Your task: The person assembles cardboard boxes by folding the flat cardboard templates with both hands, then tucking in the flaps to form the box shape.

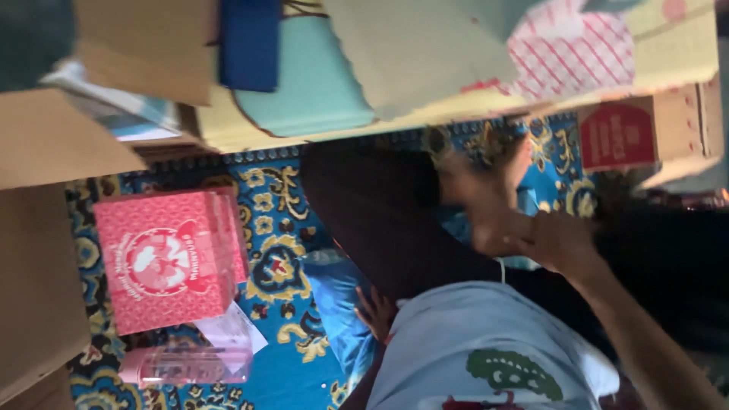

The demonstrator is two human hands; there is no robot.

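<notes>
The view is tilted and smeared by motion, so fine detail is lost. One bare forearm comes in from the lower right corner, and its right hand (531, 239) sits near the middle of the frame. The hand is too blurred to tell whether its grip is wide, narrow or closed on something. The left hand does not show.

The dark cloth (380, 220) is the nearest thing. It spreads from right against the grip out to its left, over the carpet, and the fingers seem to rest on its edge, though contact cannot be made out for certain. Just above the grip is a blurred patch of bare skin whose owner cannot be told.

Below the grip lies a pale blue shirt (486, 349) with a green tree print, worn by another person. That person's small hand (376, 311) shows below and left of the grip, at the edge of the dark cloth.

Well to the left of the grip, a pink box (167, 258) with a white round emblem stands on the blue patterned carpet (281, 266). A clear pink container (190, 364) lies just below the box. Above the grip runs a row of cardboard boxes (425, 53), and up to its right stands a red carton (619, 137).
</notes>
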